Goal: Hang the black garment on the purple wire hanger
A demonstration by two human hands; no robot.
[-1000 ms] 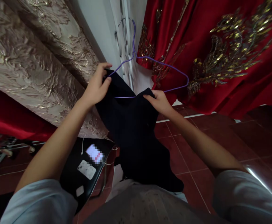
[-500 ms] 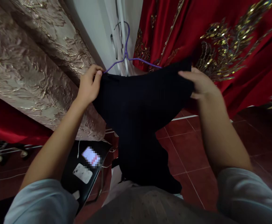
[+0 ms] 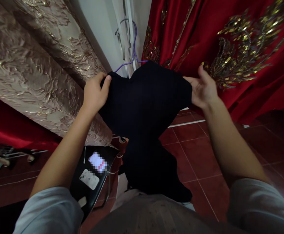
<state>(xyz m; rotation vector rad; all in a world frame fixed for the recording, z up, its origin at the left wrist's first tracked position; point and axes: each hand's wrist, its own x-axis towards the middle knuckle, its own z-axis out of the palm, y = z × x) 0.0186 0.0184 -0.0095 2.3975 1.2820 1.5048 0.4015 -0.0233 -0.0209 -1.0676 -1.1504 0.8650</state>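
Observation:
A dark, nearly black garment (image 3: 144, 94) hangs stretched out in front of me, its lower part falling toward my lap. A purple wire hanger (image 3: 135, 48) shows above it, the left arm running down to the cloth and the right arm passing behind the raised fabric. My left hand (image 3: 96, 91) is closed on the garment's upper left corner, thumb on the front, by the hanger's end. My right hand (image 3: 202, 89) is open at the right edge, palm facing in and thumb lifted off the cloth. Its fingertips are partly hidden behind the fabric.
Textured beige-gold fabric (image 3: 59, 68) hangs at left, and red satin with gold sequins (image 3: 241, 58) at right. A black bench (image 3: 102, 152) at lower left carries a lit phone (image 3: 98, 161), a white phone-shaped item (image 3: 89, 179) and a cable. Red tiles (image 3: 193, 156) cover the floor.
My right hand has loosened, its thumb lifting off the cloth. The garment's right side has slumped inward, its top folding up over the hanger's right arm. My left hand keeps its hold.

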